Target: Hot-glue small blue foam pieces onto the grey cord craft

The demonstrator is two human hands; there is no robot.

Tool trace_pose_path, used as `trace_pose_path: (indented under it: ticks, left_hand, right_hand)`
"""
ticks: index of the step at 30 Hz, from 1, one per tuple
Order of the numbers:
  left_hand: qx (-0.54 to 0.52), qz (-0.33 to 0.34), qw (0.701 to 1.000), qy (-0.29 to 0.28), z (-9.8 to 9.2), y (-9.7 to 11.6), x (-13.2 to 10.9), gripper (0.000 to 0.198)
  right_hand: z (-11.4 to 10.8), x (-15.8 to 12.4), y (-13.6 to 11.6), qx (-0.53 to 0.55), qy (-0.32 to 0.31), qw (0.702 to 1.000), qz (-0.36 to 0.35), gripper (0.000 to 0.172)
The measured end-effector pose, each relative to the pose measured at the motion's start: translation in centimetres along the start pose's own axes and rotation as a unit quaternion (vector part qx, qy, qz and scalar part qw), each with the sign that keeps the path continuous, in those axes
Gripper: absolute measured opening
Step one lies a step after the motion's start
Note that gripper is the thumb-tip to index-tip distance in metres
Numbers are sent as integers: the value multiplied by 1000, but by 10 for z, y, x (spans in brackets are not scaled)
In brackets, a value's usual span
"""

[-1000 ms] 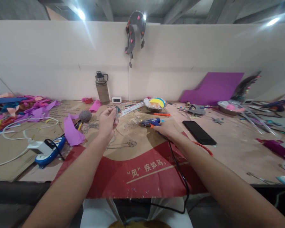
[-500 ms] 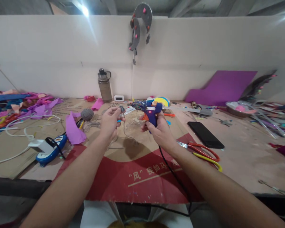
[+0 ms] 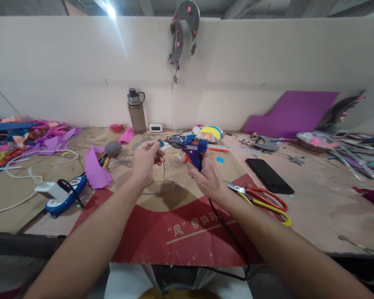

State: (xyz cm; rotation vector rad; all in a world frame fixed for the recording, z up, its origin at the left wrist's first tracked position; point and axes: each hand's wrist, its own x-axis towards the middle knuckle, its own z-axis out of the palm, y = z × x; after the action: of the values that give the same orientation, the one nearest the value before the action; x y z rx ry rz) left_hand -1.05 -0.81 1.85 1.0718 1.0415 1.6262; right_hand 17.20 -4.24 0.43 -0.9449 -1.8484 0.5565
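while the left hand (image 3: 147, 161) pinches a small bluish piece (image 3: 160, 143) between its fingers, the right hand (image 3: 208, 173), above the cardboard (image 3: 143, 236), wraps its fingers round a glue gun (image 3: 190, 145), a stiff, probably light tool best held by its handle, away from the likely hot nozzle (image 3: 171, 142).

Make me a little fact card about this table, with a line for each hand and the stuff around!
Left hand: pinches a small bluish-grey piece; a grey strand hangs below
Right hand: grips a blue glue gun, nozzle toward the left hand
Gun light: red
By right forearm: red-and-yellow scissors, black phone
Left of left hand: grey yarn ball, purple piece
Near the wall: bottle, purple sheet
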Motion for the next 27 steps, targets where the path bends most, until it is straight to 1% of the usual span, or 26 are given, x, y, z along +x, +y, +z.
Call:
trace_pose_path:
  ticks: [3,7,13,17,21,27]
  left_hand:
    - [6,6,1000,0,1,1,-2,17]
    - [16,15,1000,-3,2,1,-3,20]
    - [38,30,999,1,2,0,-3,19]
    - [60,44,997,3,1,1,-3,18]
    - [79,55,995,-3,0,0,-3,17]
    - [84,54,995,-4,-1,0,-1,17]
  right_hand:
    - [0,-1,-1,2,8,1000,-19,23]
    - [1,-2,-2,-22,4,1000,1,21]
    - [3,-2,-4,-47,7,999,8,20]
    - [4,-2,-8,-50,11,999,0,18]
    - [5,-3,-9,-57,17,998,-10,21]
    - [7,-5,-8,-65,15,998,1,22]
